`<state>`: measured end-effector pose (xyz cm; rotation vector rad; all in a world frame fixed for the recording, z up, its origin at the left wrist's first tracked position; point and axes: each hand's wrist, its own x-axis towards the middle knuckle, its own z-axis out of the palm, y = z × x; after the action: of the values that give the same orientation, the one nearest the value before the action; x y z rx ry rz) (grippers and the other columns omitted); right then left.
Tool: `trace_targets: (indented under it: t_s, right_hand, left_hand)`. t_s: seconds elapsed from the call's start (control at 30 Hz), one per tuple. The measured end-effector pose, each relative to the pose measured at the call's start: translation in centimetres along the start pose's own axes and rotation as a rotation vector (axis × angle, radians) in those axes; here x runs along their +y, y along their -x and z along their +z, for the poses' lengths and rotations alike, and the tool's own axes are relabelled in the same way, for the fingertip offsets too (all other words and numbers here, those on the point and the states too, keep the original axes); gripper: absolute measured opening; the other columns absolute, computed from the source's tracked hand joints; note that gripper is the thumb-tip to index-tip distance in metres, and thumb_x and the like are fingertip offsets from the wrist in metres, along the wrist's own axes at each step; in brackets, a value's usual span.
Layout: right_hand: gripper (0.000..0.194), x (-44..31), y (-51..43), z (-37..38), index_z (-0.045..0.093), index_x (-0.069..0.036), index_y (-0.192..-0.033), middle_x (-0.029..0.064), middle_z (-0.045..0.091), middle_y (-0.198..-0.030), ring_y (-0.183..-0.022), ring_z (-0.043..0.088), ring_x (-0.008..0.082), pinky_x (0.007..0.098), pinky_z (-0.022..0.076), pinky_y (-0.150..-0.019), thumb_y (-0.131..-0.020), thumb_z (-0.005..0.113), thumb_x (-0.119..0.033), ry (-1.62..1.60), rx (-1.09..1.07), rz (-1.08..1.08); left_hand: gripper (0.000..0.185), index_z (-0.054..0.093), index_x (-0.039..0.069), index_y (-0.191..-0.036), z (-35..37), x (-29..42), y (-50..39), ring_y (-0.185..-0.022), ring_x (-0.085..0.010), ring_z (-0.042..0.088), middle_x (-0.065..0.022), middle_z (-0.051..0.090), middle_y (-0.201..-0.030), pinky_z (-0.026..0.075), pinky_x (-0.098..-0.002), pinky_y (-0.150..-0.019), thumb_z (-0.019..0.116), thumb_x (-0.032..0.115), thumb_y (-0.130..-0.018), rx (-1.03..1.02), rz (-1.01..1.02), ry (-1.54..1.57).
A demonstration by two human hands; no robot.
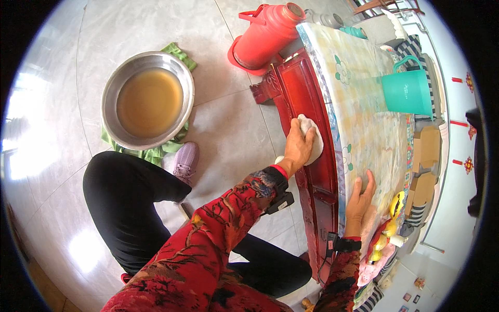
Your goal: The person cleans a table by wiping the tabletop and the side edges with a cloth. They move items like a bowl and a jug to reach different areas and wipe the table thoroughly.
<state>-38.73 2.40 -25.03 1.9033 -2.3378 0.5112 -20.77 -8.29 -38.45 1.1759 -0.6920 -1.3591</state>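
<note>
My left hand [299, 144] holds a bunched white cloth [316, 146] against the glossy red wooden side panel [306, 84] of a table. My right hand [360, 201], fingers apart, rests on the patterned tablecloth [362, 128] near the table's edge. A teal plastic pitcher [407, 91] stands on the tablecloth beyond my hands. To the left, on the floor, a metal basin [109, 99] holds cloudy brown water [150, 102]. Crumpled green cloth [181, 54] lies under the basin.
A red thermos flask [265, 37] stands by the table's far corner. Open cardboard boxes [427, 150] sit behind the table. Yellow-and-red decorative objects [380, 243] lie near my right forearm. My lilac shoe [186, 160] is close to the basin.
</note>
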Motion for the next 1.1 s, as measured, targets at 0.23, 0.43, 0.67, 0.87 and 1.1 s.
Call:
trace_targets:
  t_s: [0.23,0.43,0.67,0.87,1.1]
  right_hand:
    - [0.047,-0.1,0.0,-0.1,0.046,0.000,-0.136,0.0208,0.046,-0.139,-0.130,0.041,0.0369,0.0441,0.0311,-0.110,-0.096,0.052,-0.024,-0.029,-0.016,0.011]
    - [0.046,-0.4,0.0,-0.1,0.046,0.000,-0.136,0.0205,0.045,-0.139,-0.130,0.041,0.0363,0.0432,0.0306,-0.110,-0.096,0.052,-0.023,-0.028,-0.015,0.033]
    - [0.046,-0.6,0.1,-0.1,0.046,0.000,-0.136,0.0192,0.045,-0.139,-0.130,0.041,0.0349,0.0425,0.0301,-0.111,-0.096,0.051,-0.022,-0.048,-0.020,0.040]
    - [0.046,-0.5,0.0,-0.3,0.046,0.000,-0.136,0.0199,0.045,-0.139,-0.130,0.041,0.0352,0.0429,0.0306,-0.110,-0.096,0.051,-0.023,-0.026,-0.044,0.036]
    - [0.047,-0.5,0.0,-0.1,0.045,0.000,-0.136,0.0203,0.046,-0.138,-0.129,0.042,0.0356,0.0429,0.0310,-0.110,-0.097,0.050,-0.024,-0.046,-0.034,0.017]
  left_hand:
    - [0.040,0.037,0.001,-0.111,0.3,1.0,2.1,-0.095,-0.0329,0.058,-0.0220,0.054,-0.099,0.046,-0.0421,-0.087,0.064,0.018,-0.086,-0.077,0.010,-0.035]
    - [0.040,0.039,0.000,-0.109,-0.7,1.9,-1.5,-0.090,-0.0375,0.060,-0.0250,0.057,-0.098,0.048,-0.0434,-0.084,0.065,0.021,-0.086,-0.013,0.030,-0.084]
    - [0.041,0.042,-0.002,-0.104,-1.5,4.2,-7.9,-0.090,-0.0422,0.063,-0.0314,0.060,-0.093,0.049,-0.0442,-0.081,0.065,0.025,-0.084,0.119,0.096,-0.075]
    - [0.046,0.044,-0.006,-0.103,-3.7,5.7,-13.3,-0.092,-0.0429,0.064,-0.0336,0.061,-0.096,0.050,-0.0447,-0.081,0.068,0.027,-0.082,0.105,0.058,-0.142]
    - [0.049,0.045,-0.007,-0.105,-3.6,6.8,-13.6,-0.099,-0.0457,0.063,-0.0366,0.061,-0.101,0.050,-0.0454,-0.085,0.065,0.032,-0.084,0.202,0.073,-0.134]
